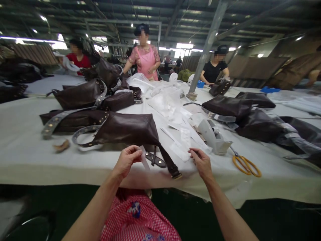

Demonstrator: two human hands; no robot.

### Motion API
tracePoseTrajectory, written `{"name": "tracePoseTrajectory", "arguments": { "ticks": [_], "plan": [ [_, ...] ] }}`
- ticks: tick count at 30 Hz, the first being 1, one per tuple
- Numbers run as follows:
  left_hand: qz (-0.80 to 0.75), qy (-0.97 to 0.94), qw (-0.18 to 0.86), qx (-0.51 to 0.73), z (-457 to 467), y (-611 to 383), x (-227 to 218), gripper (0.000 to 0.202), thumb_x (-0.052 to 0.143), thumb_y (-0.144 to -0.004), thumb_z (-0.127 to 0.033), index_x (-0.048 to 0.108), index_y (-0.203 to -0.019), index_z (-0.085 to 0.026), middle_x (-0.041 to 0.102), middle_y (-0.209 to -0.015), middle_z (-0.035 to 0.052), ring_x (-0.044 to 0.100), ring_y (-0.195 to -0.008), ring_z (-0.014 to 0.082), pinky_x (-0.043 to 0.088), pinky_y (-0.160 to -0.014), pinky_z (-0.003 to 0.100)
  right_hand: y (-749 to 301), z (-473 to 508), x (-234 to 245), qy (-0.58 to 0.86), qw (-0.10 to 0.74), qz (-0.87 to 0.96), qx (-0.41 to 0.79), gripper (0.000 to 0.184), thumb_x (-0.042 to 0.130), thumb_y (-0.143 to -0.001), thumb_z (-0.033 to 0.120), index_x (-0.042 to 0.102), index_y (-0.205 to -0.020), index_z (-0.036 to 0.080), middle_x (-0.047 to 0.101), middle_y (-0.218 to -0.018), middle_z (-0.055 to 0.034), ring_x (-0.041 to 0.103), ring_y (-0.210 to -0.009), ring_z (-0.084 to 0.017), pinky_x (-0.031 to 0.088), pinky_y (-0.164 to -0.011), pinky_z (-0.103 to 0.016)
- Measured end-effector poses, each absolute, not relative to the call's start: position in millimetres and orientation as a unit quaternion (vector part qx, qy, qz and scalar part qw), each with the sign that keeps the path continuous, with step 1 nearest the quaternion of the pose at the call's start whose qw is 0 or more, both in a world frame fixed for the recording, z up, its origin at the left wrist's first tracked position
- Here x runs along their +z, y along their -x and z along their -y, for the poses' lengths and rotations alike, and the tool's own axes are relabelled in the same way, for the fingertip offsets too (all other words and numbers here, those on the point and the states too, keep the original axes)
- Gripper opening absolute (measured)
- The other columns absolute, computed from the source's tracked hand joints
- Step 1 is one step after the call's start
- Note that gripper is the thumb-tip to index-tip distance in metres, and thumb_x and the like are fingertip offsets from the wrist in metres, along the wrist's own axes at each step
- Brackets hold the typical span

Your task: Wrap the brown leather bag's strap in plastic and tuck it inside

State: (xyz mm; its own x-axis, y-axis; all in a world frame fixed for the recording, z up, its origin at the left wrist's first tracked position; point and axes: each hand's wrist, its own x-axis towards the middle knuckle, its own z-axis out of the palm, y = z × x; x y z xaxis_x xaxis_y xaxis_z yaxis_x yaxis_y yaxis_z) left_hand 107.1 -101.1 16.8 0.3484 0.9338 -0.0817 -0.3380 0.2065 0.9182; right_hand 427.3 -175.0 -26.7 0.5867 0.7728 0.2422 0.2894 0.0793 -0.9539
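Note:
My left hand (127,161) pinches a thin translucent strip (144,159) between thumb and fingers. Just beyond it lies a dark brown leather bag (127,129), with a buckled strap (169,162) hanging toward the table's front edge. A small dark leather tab with metal studs (155,159) rests between the strip and that strap. To the right, my right hand (201,163) has its fingers partly bent and slightly apart beside white paper pieces (181,150); I see nothing held in it. Whether its fingertips touch the paper is unclear.
Orange-handled scissors (247,165) and a grey tape dispenser (214,137) are on the right. More brown bags (77,95) are piled at left and others (227,107) at right. A metal post (207,47) rises from the white-covered table (75,167). Co-workers (145,58) stand across it.

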Motion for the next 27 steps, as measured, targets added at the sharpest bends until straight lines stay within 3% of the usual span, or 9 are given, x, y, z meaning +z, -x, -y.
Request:
{"name": "tracePoseTrajectory", "arguments": {
  "ticks": [4,7,10,13,16,20,27],
  "plan": [
    [-0.404,-0.424,0.69,0.425,120.0,-88.7,-9.2,0.033,0.08,-0.056,-0.04,0.067,-0.069,-0.012,0.057,-0.059,-0.0028,0.048,-0.054,0.0068,0.04,-0.053,0.019,-379.8,183.5,-0.9,0.615,0.594,0.443,0.271,0.039,0.066,-0.074,0.049,0.065,-0.094,0.016,0.068,-0.084,-0.0091,0.051,-0.056,-0.012,0.033,-0.04,-0.02],
    [-0.408,-0.403,0.707,0.414,129.8,-91.5,-18.1,0.035,0.079,-0.056,-0.04,0.07,-0.074,-0.012,0.055,-0.06,-0.0037,0.045,-0.055,0.0059,0.039,-0.053,0.018,-331.0,178.0,8.9,0.626,0.477,0.504,0.357,0.035,0.058,-0.078,0.048,0.064,-0.095,0.017,0.067,-0.072,-0.0054,0.047,-0.044,-0.011,0.033,-0.036,-0.021],
    [-0.401,-0.408,0.715,0.401,134.7,-96.9,-21.3,0.033,0.078,-0.055,-0.034,0.069,-0.079,-0.013,0.059,-0.064,-0.0031,0.048,-0.057,0.0073,0.039,-0.054,0.019,-298.0,158.3,2.9,0.679,0.407,0.52,0.321,0.023,0.054,-0.079,0.04,0.059,-0.09,0.02,0.064,-0.066,-0.0013,0.053,-0.045,-0.013,0.037,-0.038,-0.022],
    [-0.398,-0.42,0.712,0.398,139.0,-99.5,-22.5,0.026,0.077,-0.056,-0.029,0.066,-0.075,-0.013,0.06,-0.064,-0.0029,0.049,-0.056,0.0069,0.037,-0.053,0.018,-287.4,137.1,-11.6,0.705,0.415,0.514,0.257,0.013,0.058,-0.074,0.031,0.051,-0.08,0.021,0.06,-0.063,0.0017,0.057,-0.05,-0.015,0.042,-0.047,-0.024],
    [-0.382,-0.401,0.733,0.395,144.0,-99.5,-23.3,0.026,0.078,-0.055,-0.027,0.066,-0.072,-0.012,0.059,-0.063,-0.0031,0.049,-0.055,0.0059,0.037,-0.053,0.018,-288.2,125.8,-23.6,0.71,0.441,0.493,0.24,0.018,0.063,-0.066,0.027,0.048,-0.077,0.022,0.06,-0.068,0.0017,0.057,-0.056,-0.015,0.044,-0.054,-0.026],
    [-0.355,-0.345,0.781,0.38,147.9,-98.7,-26.6,0.034,0.083,-0.047,-0.024,0.065,-0.074,-0.013,0.062,-0.066,-0.0022,0.052,-0.056,0.0072,0.04,-0.055,0.019,-290.2,124.8,-29.0,0.693,0.478,0.453,0.293,0.031,0.067,-0.061,0.035,0.047,-0.081,0.022,0.061,-0.069,0.0013,0.056,-0.057,-0.016,0.045,-0.053,-0.027],
    [-0.36,-0.307,0.796,0.377,148.6,-103.2,-31.6,0.037,0.087,-0.047,-0.03,0.058,-0.065,-0.015,0.053,-0.056,-0.006,0.044,-0.05,0.0048,0.032,-0.049,0.018,-291.3,129.7,-16.0,0.642,0.506,0.37,0.441,0.045,0.073,-0.056,0.043,0.059,-0.088,0.014,0.054,-0.06,0.0018,0.045,-0.049,-0.009,0.026,-0.038,-0.017]
  ]
}}
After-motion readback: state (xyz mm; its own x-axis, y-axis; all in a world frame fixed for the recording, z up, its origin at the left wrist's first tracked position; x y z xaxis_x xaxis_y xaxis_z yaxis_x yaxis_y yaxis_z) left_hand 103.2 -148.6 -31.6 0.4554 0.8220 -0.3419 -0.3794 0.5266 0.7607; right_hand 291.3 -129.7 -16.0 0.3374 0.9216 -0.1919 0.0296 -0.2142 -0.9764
